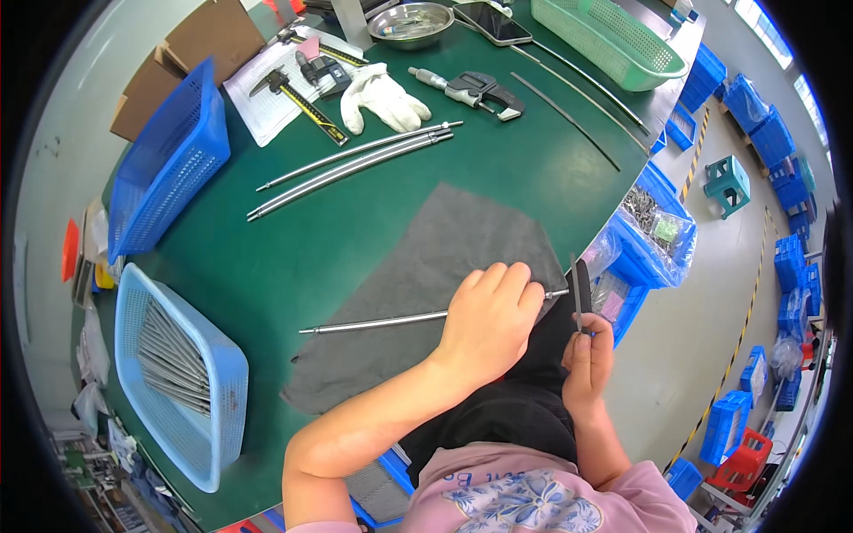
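Observation:
My left hand (490, 318) is closed over a slender shiny metal rod (382, 325) with a narrowed tip, pressing it on a dark grey cloth (435, 240). The rod's other end sticks out past my fingers, near the table's edge. My right hand (588, 366) pinches a thin, flat grey metal strip (576, 286), held upright beside that end; it looks like a file, but its surface is too small to make out. Beyond the cloth lie several similar metal rods (355, 171), side by side.
A light blue basket (233, 382) of rods stands left, a darker blue basket (191, 147) behind it. Farther back are calipers (306, 108), a white glove (384, 98), a micrometer (475, 89), a metal bowl (410, 35), a phone (493, 22) and a green basket (613, 49). Blue bins (653, 244) adjoin the table's right edge.

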{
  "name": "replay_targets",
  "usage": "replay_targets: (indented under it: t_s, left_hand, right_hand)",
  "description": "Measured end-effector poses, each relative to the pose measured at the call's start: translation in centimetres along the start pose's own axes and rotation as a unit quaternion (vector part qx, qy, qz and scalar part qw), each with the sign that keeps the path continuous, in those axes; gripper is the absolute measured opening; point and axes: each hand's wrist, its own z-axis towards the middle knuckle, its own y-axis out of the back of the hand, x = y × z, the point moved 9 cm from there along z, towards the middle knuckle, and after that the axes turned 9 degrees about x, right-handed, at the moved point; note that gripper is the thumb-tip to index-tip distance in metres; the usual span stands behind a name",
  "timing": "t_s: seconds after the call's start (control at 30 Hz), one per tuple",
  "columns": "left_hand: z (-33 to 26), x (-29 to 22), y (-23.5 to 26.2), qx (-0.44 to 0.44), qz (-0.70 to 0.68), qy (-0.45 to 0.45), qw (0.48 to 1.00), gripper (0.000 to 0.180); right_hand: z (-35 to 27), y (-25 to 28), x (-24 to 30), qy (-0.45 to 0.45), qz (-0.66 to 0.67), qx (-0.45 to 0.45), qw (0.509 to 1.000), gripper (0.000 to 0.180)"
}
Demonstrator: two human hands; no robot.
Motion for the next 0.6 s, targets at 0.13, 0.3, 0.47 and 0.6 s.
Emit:
replay_targets:
  t_s: [0.13,0.3,0.47,0.6]
  left_hand:
    - [0.0,0.4,-0.2,0.005,-0.035,0.012,0.999,0.013]
    - [-0.1,0.6,0.2,0.002,-0.072,0.025,0.997,0.014]
    - [-0.4,0.3,0.6,-0.004,-0.091,0.032,0.995,0.015]
    - [-0.5,0.3,0.2,0.011,-0.102,0.033,0.994,0.016]
  right_hand:
    - [0.8,-0.3,-0.5,0.019,0.018,-0.025,0.999,0.023]
    - [1.5,0.0,-1.6,-0.028,0.014,-0.035,0.999,0.02]
    - [1.2,-0.3,-1.8,-0.043,0.003,-0.004,0.999,0.018]
    - [0.6,-0.2,-1.9,-0.052,0.024,-0.033,0.998,0.018]
